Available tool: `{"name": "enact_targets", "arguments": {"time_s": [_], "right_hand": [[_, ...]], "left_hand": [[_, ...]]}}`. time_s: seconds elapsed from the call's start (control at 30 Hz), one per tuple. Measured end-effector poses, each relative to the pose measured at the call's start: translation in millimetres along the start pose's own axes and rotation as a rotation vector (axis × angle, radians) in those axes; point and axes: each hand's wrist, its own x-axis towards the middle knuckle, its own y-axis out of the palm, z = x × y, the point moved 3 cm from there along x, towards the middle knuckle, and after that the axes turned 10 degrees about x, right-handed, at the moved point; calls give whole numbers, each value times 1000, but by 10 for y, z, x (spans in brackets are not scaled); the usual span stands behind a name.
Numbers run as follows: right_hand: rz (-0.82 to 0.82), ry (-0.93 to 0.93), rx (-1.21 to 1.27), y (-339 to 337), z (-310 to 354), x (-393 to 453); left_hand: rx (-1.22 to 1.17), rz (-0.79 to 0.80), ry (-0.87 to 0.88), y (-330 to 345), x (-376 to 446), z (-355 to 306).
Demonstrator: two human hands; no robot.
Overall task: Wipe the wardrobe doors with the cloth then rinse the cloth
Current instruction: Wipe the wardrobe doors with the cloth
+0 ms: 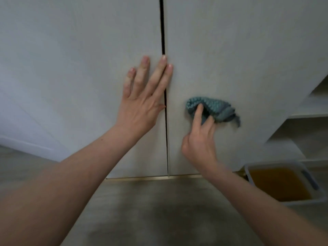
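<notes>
Two wardrobe doors (pixel 230 59), shut, dark seam between. Left hand (pixel 140 103): open, flat on the left door, fingertips over the seam, holding nothing. Right hand (pixel 200 139): fingers pinching a bunched teal cloth (pixel 213 109) against the right door, low down. Tub (pixel 284 203) of amber liquid on the floor, right. Risks I noted: bunched cloth slipping free; a leaning palm printing the door; a foot catching the tub.
</notes>
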Motion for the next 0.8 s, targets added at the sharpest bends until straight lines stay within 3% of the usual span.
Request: {"name": "enact_targets", "arguments": {"time_s": [0.27,0.4,0.5,0.63,0.73,0.8], "right_hand": [[-168,-613,-258,-215,904,536],[-145,-605,-381,-25,1083,501],[-97,-744,-458,24,1220,473],[-182,-788,-424,-114,1694,596],[-205,-781,-415,-5,2038,653],[-160,-907,-437,265,2137,575]], "left_hand": [[-52,96,-358,-27,-320,977],[-66,165,-494,70,-542,1562],[-101,211,-571,168,-660,1855],[-243,213,-738,178,-748,2147],[-268,224,-739,159,-788,2264],[-237,228,-711,128,-815,2317]]}}
